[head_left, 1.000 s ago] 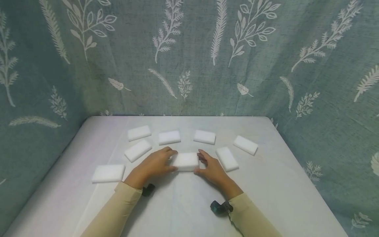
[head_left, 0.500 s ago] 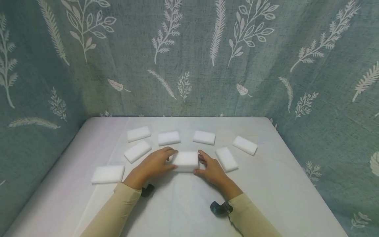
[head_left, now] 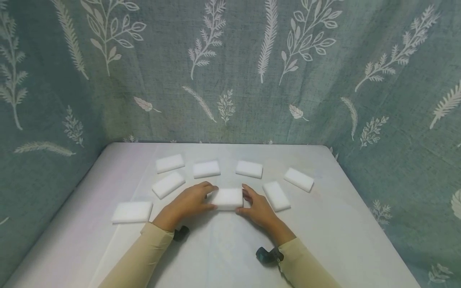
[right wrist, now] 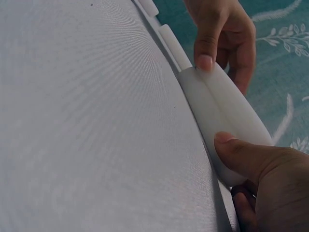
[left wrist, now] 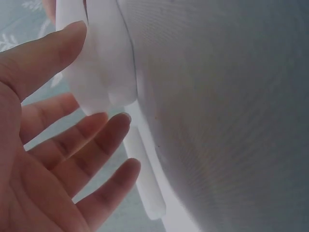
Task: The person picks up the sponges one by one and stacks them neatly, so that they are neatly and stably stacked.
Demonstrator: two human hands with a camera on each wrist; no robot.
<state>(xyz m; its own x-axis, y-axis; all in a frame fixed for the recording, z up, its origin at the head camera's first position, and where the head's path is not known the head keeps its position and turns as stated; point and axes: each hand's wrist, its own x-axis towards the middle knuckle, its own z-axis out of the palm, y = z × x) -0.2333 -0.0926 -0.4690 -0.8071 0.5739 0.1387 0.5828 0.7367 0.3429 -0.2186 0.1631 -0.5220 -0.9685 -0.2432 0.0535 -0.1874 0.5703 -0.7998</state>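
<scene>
Two white rectangular blocks (head_left: 229, 199) with rounded edges lie one on the other at the middle of the table; a seam between them shows in the right wrist view. My left hand (head_left: 192, 201) holds their left end, thumb on the near side and fingers toward the far side. At the other end my right hand (head_left: 260, 207) grips the pair, its thumb (right wrist: 236, 150) pressed on the near face close to the seam. The left wrist view shows the stacked blocks (left wrist: 104, 63) between the left thumb and fingers. The right hand's fingertips are partly hidden behind the stack.
Several similar white blocks lie singly in an arc around the hands: far left block (head_left: 132, 212), back block (head_left: 206, 169), right block (head_left: 276, 196), far right block (head_left: 299, 179). A leaf-patterned green curtain (head_left: 230, 72) borders the white table (head_left: 338, 224) at the back and sides.
</scene>
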